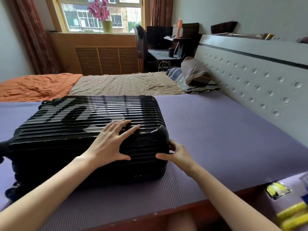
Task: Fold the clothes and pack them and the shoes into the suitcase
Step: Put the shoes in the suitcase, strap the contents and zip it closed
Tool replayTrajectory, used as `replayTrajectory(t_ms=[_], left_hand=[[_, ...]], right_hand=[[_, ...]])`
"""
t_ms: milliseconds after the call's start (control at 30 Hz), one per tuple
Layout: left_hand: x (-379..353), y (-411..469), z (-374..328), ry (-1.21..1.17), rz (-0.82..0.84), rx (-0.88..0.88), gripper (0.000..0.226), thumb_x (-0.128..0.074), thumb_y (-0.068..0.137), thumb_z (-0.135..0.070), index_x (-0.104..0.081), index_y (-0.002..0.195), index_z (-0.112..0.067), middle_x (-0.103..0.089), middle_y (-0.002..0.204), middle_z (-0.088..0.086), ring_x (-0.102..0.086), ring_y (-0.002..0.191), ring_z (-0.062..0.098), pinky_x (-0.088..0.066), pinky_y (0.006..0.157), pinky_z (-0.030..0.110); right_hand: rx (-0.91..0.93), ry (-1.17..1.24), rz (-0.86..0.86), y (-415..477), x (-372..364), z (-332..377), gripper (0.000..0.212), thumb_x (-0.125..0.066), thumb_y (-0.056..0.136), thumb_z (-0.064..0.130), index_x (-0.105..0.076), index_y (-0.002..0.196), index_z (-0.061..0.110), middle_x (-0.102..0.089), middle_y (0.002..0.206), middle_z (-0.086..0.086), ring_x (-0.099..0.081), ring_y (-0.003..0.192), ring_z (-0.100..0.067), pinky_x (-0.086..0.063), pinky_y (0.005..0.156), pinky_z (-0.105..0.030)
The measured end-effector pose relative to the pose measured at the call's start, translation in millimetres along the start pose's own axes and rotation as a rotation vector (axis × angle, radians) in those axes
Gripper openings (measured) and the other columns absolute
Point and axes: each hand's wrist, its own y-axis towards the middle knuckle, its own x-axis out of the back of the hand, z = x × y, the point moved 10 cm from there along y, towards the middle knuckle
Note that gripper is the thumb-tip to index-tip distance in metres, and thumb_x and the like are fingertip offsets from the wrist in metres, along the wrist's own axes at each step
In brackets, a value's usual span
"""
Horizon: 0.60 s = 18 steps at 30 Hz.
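Packing stage: suitcase [75,117] lay closed on the bed's purple mat [216,139] — either nearly finished or not yet opened (contents hidden).
Left hand [110,144]: spread flat, fingers straight, pressing the lid.
Right hand [176,154]: fingers curled, gripping the suitcase's near right corner seam — perhaps a zip pull, unclear.
Remaining: dark fabric [15,179] bunched beside its left end; no shoes visible.

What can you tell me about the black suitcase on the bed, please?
The suitcase is a glossy black hard shell with ribs along its length. It looks shut and lies flat on the purple mat covering the bed. The left hand rests on its top with fingers spread; the right hand curls round its near right corner. Dark cloth lies by its left end.
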Motion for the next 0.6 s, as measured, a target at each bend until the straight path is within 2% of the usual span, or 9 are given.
replayTrajectory(t_ms=[67, 133, 200, 400, 500, 600], left_hand=[[-0.6, 0.1, -1.5, -0.019, 0.008, -0.004, 0.117, -0.081, 0.05, -0.062, -0.023, 0.147, -0.034, -0.041, 0.142, 0.011, -0.044, 0.127, 0.03, -0.03, 0.108, 0.044], [-2.8, -2.0, -4.7, -0.019, 0.007, -0.005, 0.116, -0.082, 0.05, -0.06, -0.023, 0.147, -0.034, -0.041, 0.141, 0.011, -0.043, 0.126, 0.03, -0.032, 0.107, 0.045], [-6.3, -5.0, -9.8, -0.003, -0.002, -0.001, 0.117, -0.083, 0.048, -0.058, -0.025, 0.146, -0.033, -0.042, 0.14, 0.01, -0.043, 0.125, 0.028, -0.033, 0.106, 0.046], [-5.5, -7.2, -20.2, 0.001, -0.044, -0.013, 0.114, -0.083, 0.049, -0.056, -0.028, 0.146, -0.032, -0.043, 0.138, 0.01, -0.04, 0.122, 0.025, -0.035, 0.104, 0.045], [-8.2, -8.0, -19.6, 0.0, -0.036, -0.026, 0.113, -0.081, 0.051, -0.056, -0.026, 0.147, -0.032, -0.042, 0.138, 0.009, -0.039, 0.123, 0.026, -0.035, 0.104, 0.046], [-3.2, -8.9, -17.8, -0.01, -0.066, -0.021, 0.107, -0.081, 0.053, -0.054, -0.032, 0.145, -0.031, -0.044, 0.138, 0.007, -0.04, 0.122, 0.025, -0.037, 0.104, 0.046]], right_hand=[[0.008, -0.019, -0.02, -0.9, 1.7, -0.5, 0.054, -0.077, 0.076, 0.011, -0.056, 0.124, 0.025, -0.065, 0.106, 0.018, -0.059, 0.093, 0.017, -0.043, 0.074, -0.002], [0.012, -0.054, -0.008, -1.6, 1.5, -5.1, 0.059, -0.077, 0.077, 0.013, -0.052, 0.128, 0.029, -0.06, 0.108, 0.025, -0.054, 0.092, 0.023, -0.043, 0.074, 0.0], [0.007, -0.082, 0.0, -2.9, 0.3, -12.3, 0.062, -0.078, 0.077, 0.017, -0.049, 0.129, 0.033, -0.059, 0.112, 0.025, -0.052, 0.097, 0.023, -0.044, 0.08, -0.001], [0.002, -0.079, -0.009, -5.8, 2.9, -27.4, 0.063, -0.077, 0.078, 0.023, -0.047, 0.131, 0.037, -0.058, 0.119, 0.026, -0.049, 0.11, 0.02, -0.041, 0.081, -0.002], [-0.005, -0.103, -0.011, -4.6, -1.7, -31.1, 0.064, -0.075, 0.079, 0.024, -0.043, 0.133, 0.04, -0.056, 0.118, 0.029, -0.048, 0.108, 0.022, -0.04, 0.083, -0.002], [0.006, -0.108, -0.002, -0.8, -3.7, -33.7, 0.064, -0.076, 0.079, 0.024, -0.042, 0.13, 0.042, -0.058, 0.119, 0.026, -0.05, 0.115, 0.014, -0.04, 0.092, -0.007]])
